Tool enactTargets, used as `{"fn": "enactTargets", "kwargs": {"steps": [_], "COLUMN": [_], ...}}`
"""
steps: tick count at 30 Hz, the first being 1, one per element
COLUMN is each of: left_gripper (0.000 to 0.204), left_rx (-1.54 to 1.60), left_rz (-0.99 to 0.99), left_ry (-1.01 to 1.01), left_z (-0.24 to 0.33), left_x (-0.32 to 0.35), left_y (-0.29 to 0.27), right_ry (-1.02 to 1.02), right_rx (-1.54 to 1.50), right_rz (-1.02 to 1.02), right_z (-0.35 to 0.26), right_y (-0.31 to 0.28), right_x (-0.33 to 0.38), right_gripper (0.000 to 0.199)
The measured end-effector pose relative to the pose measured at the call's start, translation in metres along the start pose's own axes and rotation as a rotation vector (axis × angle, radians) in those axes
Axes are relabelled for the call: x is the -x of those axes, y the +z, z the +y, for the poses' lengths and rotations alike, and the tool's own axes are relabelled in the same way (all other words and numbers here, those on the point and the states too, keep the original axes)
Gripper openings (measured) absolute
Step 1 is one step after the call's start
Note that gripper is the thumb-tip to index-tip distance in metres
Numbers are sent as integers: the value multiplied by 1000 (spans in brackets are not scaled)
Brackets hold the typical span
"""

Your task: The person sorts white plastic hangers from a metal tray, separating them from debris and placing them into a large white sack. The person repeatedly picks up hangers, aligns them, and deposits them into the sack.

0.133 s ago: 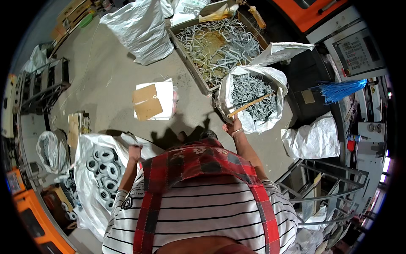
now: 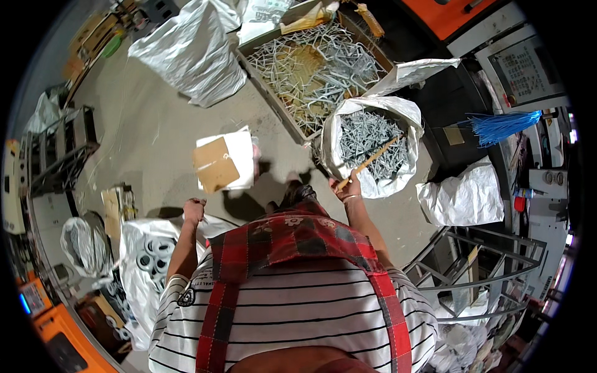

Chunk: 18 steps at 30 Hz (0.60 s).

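We hold a wooden stick in our right hand, the grip wrapped around its near end; its far end slants over small grey parts in a white sack. Our left hand is curled near a bag of grey rings; we cannot tell whether its grip holds anything. Ahead of us, cardboard lies on a white stack on the floor.
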<state>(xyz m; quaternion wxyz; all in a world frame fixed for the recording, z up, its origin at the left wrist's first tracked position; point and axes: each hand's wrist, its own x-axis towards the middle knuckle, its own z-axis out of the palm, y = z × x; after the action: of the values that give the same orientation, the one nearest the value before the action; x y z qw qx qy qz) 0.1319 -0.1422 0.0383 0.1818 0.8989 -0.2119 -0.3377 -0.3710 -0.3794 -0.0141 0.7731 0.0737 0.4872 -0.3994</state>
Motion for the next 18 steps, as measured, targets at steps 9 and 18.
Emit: {"fn": "enactTargets", "kwargs": {"steps": [9,18], "left_gripper": [18,32], "left_rx": [-18,-467], "left_rz": [-296,-595], "left_ry": [101,713], "left_z": [199,354], "left_x": [-67,-161], "left_y": [74,96], "right_ry": [-115,-218], "right_rx": [-1,405], "right_rz": [312,785], "right_z": [-125,-183], "right_y": [-46,-45], "right_x": [-79,-14], "right_gripper": [11,22]}}
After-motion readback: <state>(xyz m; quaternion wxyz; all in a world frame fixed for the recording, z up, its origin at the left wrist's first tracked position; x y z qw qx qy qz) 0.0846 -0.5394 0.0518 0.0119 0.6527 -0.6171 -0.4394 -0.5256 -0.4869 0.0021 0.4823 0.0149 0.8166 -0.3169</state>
